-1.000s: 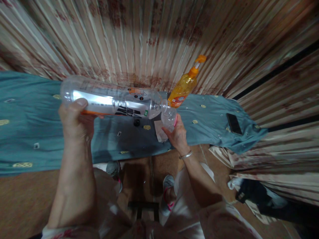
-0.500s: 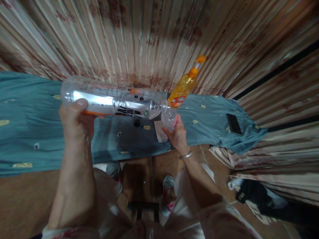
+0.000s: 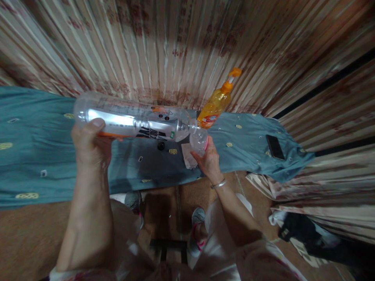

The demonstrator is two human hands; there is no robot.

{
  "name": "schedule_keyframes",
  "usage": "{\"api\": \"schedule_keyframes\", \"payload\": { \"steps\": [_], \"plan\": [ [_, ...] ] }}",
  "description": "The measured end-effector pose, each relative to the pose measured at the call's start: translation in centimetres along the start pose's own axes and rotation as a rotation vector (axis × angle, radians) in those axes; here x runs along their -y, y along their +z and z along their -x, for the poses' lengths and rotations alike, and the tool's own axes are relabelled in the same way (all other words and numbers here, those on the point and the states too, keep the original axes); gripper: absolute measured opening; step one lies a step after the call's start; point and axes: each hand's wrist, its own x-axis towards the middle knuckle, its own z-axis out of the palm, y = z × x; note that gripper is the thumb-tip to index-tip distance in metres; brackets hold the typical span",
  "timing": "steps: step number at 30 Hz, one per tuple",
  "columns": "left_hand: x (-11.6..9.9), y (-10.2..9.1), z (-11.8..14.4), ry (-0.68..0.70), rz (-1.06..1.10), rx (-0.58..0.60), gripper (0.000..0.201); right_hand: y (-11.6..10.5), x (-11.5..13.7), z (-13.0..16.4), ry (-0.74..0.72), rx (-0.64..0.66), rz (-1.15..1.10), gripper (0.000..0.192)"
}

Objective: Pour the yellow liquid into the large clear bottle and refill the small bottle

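Note:
My left hand (image 3: 92, 142) is closed round the lower part of a large clear plastic bottle (image 3: 131, 119) with a silver and orange label. The bottle lies almost level in the air, its mouth pointing right. At that mouth, my right hand (image 3: 208, 158) holds a small clear cup (image 3: 198, 141) with a pink part on its right side. Bottle neck and cup overlap in view; whether they touch I cannot tell. Just behind the cup stands an orange pump bottle (image 3: 212, 107). A black bottle cap (image 3: 161, 145) and a pale folded cloth (image 3: 189, 156) lie below on the teal tablecloth (image 3: 129, 168).
A black phone (image 3: 275, 146) lies at the right end of the table. Pleated curtains (image 3: 164, 50) hang close behind it. Dark fabric (image 3: 304, 230) is heaped on the floor at right, and a dark stool-like bar (image 3: 168, 244) shows between my legs.
Both hands keep their hold. The large bottle sits slightly lower and further right in view; the whole scene has shifted a little downward.

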Motion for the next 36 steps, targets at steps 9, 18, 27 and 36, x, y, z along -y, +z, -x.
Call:
{"api": "schedule_keyframes", "payload": {
  "steps": [9,18,27,36],
  "plan": [
    [-0.08,0.07,0.23,0.01,-0.035,0.027,0.042,0.09,-0.25,-0.03,-0.025,-0.013,-0.01,0.074],
    [-0.15,0.17,0.25,0.01,-0.004,0.018,0.043,-0.08,0.24,0.03,0.008,0.001,-0.014,0.072],
    [-0.03,-0.03,0.06,0.007,0.007,0.034,0.043,-0.15,0.32,-0.08,0.017,0.01,-0.016,0.073],
    [0.31,-0.47,-0.08,0.018,0.015,0.027,0.044,-0.29,0.46,-0.14,0.023,0.003,-0.038,0.074]
  ]
}}
